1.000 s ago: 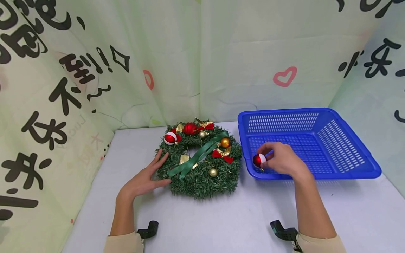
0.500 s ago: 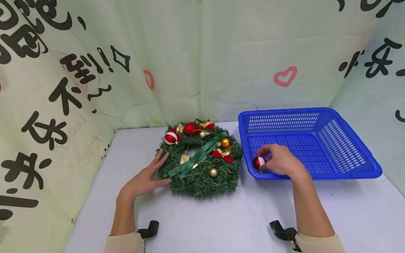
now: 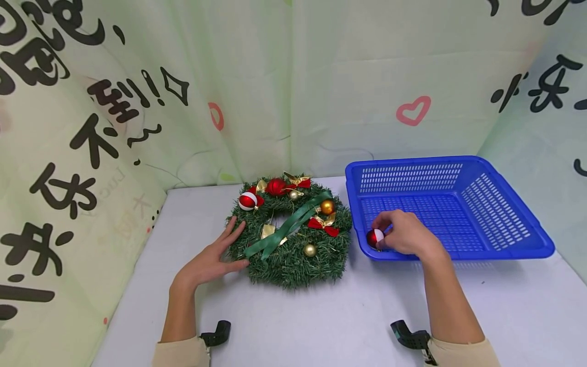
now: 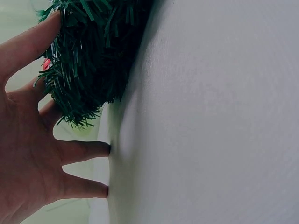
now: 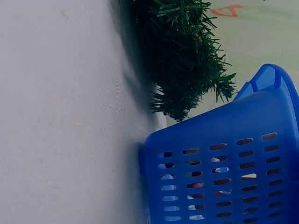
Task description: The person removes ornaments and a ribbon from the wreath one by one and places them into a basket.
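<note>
A green Christmas wreath (image 3: 293, 267) lies flat on the white table, dressed with baubles, red and gold bows and a green ribbon (image 3: 293, 221). Against its left side rests my left hand (image 3: 204, 265), fingers spread. The left wrist view shows two of those fingers (image 4: 86, 150) reaching down to the tabletop beside the wreath. Inside the near left corner of a blue plastic basket (image 3: 412, 162), my right hand (image 3: 408, 235) pinches a red and white Christmas bauble (image 3: 373, 238) between thumb and fingers. In the right wrist view, the slotted basket wall (image 5: 210, 126) mostly hides that hand.
The basket stands right of the wreath, close to its edge. Printed curtains (image 3: 321, 86) enclose the table (image 3: 302, 326) at the back and both sides. A black wrist mount (image 3: 215, 334) sits on each forearm.
My right hand has sunk slightly toward the basket's near left corner with the bauble, then stayed nearly still. My left hand and the wreath have not moved.
</note>
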`<state>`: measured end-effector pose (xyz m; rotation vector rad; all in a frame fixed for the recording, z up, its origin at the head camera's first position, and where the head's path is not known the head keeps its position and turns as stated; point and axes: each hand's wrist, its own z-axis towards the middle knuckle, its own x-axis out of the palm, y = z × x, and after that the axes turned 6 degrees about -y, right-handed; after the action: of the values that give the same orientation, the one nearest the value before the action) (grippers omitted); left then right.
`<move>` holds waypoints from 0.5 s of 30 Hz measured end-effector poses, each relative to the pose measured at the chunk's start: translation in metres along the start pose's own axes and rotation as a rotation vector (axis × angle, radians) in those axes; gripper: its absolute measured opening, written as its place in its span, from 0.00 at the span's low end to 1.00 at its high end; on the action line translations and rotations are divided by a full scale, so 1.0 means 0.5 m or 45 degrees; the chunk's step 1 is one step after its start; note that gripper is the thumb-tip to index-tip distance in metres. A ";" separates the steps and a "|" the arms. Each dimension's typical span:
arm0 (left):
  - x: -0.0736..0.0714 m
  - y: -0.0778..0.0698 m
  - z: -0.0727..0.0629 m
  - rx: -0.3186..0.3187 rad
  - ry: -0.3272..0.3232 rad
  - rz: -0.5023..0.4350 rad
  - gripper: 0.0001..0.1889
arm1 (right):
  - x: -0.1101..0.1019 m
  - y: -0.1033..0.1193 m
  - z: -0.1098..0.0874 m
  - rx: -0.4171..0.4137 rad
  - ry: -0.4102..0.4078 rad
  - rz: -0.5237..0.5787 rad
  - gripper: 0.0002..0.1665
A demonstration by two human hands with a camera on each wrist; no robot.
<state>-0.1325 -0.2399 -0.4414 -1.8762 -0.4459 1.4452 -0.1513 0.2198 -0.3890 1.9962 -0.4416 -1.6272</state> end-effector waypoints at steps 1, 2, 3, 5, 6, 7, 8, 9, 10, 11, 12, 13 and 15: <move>0.000 0.000 0.000 0.001 0.000 -0.001 0.51 | 0.000 0.000 0.000 0.000 0.001 0.001 0.19; 0.000 0.001 0.000 0.001 -0.001 -0.002 0.51 | 0.000 0.000 0.000 0.000 0.002 0.001 0.19; 0.000 0.001 0.001 0.001 0.001 -0.003 0.51 | 0.000 0.001 0.000 0.002 0.003 0.002 0.19; 0.000 0.000 0.001 0.002 0.002 -0.002 0.51 | 0.000 0.001 0.001 0.005 0.003 0.002 0.19; 0.000 0.000 0.001 0.002 0.002 -0.003 0.51 | 0.000 0.001 0.001 0.007 0.003 0.000 0.19; 0.000 0.000 0.001 0.003 0.001 -0.002 0.51 | 0.000 0.001 0.000 0.008 0.002 0.000 0.19; 0.000 0.000 0.001 0.004 0.002 -0.003 0.51 | 0.000 0.001 0.000 0.010 0.002 0.000 0.19; 0.000 -0.001 0.001 0.006 0.002 -0.003 0.51 | -0.001 0.001 -0.001 0.011 0.001 -0.001 0.19; 0.000 -0.001 0.001 0.007 0.001 -0.004 0.51 | -0.001 0.000 -0.001 0.011 0.000 -0.002 0.19; 0.000 -0.002 0.001 0.007 0.001 -0.005 0.51 | -0.001 0.001 -0.001 0.011 -0.001 -0.004 0.19; 0.000 -0.002 0.001 0.007 0.001 -0.006 0.51 | -0.001 0.001 -0.001 0.012 -0.003 -0.003 0.19; 0.000 -0.002 0.001 0.006 0.001 -0.007 0.51 | -0.001 0.001 -0.001 0.010 -0.004 -0.003 0.20; 0.000 -0.002 0.001 0.003 0.001 -0.008 0.51 | -0.001 0.002 0.000 0.005 -0.006 -0.004 0.21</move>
<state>-0.1327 -0.2392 -0.4406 -1.8722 -0.4489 1.4400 -0.1512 0.2195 -0.3882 1.9973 -0.4442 -1.6348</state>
